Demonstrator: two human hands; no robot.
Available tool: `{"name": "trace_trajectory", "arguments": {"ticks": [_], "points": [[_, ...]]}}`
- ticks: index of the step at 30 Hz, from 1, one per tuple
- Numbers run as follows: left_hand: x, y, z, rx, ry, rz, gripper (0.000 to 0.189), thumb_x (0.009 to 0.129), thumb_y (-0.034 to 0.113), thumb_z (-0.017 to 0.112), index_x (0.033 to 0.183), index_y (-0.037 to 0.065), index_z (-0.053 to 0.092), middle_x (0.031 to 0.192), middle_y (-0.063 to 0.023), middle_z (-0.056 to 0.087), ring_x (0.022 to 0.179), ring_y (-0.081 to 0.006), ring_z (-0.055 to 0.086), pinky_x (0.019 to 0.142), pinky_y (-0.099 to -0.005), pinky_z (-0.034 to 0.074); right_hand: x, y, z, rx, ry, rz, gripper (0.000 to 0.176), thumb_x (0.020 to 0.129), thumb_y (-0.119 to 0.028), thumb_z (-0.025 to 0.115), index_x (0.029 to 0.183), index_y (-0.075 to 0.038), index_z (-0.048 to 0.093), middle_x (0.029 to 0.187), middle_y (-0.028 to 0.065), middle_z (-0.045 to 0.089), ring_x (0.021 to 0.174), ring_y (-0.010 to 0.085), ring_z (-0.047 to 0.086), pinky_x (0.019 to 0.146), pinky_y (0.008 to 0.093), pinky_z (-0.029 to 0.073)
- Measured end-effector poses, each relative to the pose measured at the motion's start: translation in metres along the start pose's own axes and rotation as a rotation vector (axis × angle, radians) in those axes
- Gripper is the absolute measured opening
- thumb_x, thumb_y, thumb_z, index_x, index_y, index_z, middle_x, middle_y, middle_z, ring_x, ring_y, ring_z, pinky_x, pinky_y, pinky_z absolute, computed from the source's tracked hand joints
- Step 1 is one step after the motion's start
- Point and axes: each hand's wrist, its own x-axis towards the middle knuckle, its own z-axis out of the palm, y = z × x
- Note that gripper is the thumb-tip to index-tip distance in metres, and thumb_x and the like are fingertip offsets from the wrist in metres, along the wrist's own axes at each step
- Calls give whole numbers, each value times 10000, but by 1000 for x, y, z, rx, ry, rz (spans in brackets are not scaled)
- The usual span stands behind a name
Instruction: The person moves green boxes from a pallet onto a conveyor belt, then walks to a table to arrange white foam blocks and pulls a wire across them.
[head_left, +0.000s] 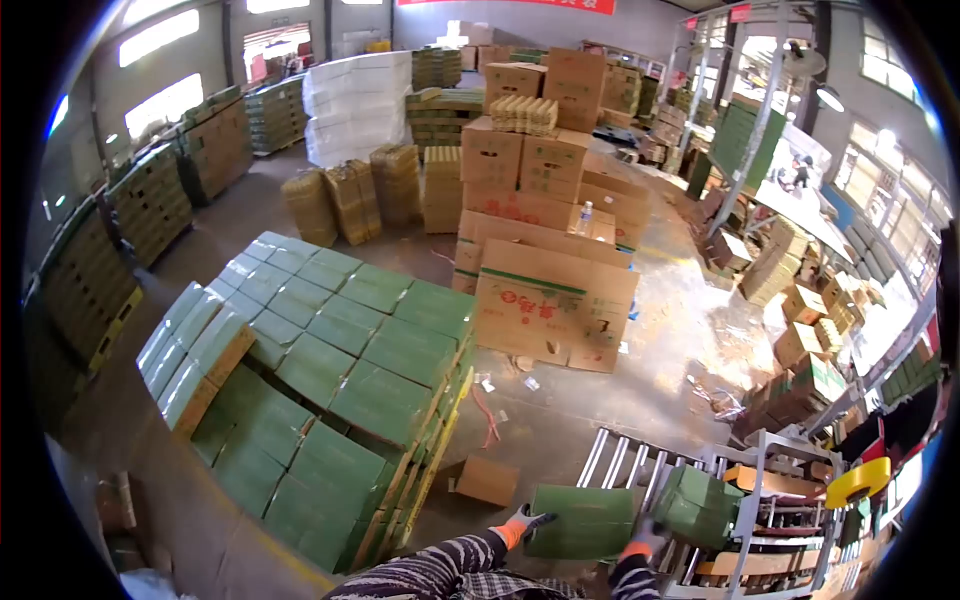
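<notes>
A green-wrapped carton point(582, 520) is between my two hands at the near left end of the roller conveyor. My left hand point(524, 522), in a grey glove with an orange cuff, presses its fingers against the carton's left edge. At the opposite edge is my right hand point(645, 540), gloved the same way and slightly blurred, gripping the right side. Another green carton point(697, 506) sits on the rollers just right of my right hand. The carton's underside is hidden.
A pallet stack of green cartons point(400, 345) stands to the left, its near layer stepped lower. A small brown box point(487, 481) lies on the floor beside it. Ahead are large cardboard boxes point(555, 310). The roller conveyor point(622, 462) leads right into a metal-framed machine point(765, 500).
</notes>
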Motion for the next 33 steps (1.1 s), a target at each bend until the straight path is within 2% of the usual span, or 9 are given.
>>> {"name": "trace_trajectory", "arguments": {"ticks": [5,7,11,19,25,26,30,31,33], "points": [[-24,5,-40,-15,64,123,795,673,397,820,1246,-30,470,1129,-141,588,1041,-209,571,834,-330,497,111,99,-77,470,-58,480,572,896,-565,463,1247,-122,556,1206,30,573,1080,208,526,926,401,438],[-48,22,-64,-93,89,160,705,702,352,807,1218,-16,499,1105,-122,602,988,-202,597,797,-334,513,70,12,-44,700,-41,530,573,867,-436,581,1316,-96,474,1225,61,561,1063,224,541,935,382,444],[-152,89,-99,-471,159,43,584,756,249,773,1213,15,495,1069,-106,620,895,-198,634,744,-348,543,47,-16,-25,605,32,495,602,842,-352,608,1342,-74,421,1224,85,557,1059,223,543,923,373,452],[-253,85,-195,-610,566,290,543,827,217,692,1267,22,440,1129,-117,597,957,-213,611,751,-375,536,-41,-83,43,236,17,237,711,791,-184,662,1393,-30,315,1221,133,549,1053,222,546,898,354,470],[-311,81,-239,-838,701,449,438,834,199,678,1196,30,499,1038,-79,610,878,-188,607,715,-345,534,-119,-108,150,-147,-472,-195,825,754,-58,702,1432,3,236,1219,169,544,1048,221,548,880,341,482],[-323,88,-247,-836,734,465,433,835,201,676,1194,33,500,1035,-77,608,873,-186,606,713,-344,533,-124,-100,171,-454,-546,-445,864,745,-56,708,1433,43,195,1238,208,518,1038,221,553,861,341,488],[-365,108,-284,-980,756,485,431,835,217,676,1192,50,504,1042,-72,599,875,-185,604,713,-345,531,-218,-112,302,102,-885,-69,721,774,-5,670,1395,-5,303,1090,159,562,892,203,575,807,328,499],[-369,103,-299,-966,798,538,440,830,224,681,1195,55,504,1046,-70,597,883,-187,603,716,-344,531,-222,-109,338,622,-886,767,591,785,28,641,1322,-11,398,1046,116,568,910,178,564,799,315,490],[-385,100,-325,-962,848,582,448,825,231,687,1197,60,504,1049,-68,594,891,-190,602,719,-344,530,-302,-145,383,317,-1156,448,512,794,66,567,1281,-25,437,1104,107,569,978,199,555,868,310,452]]}}
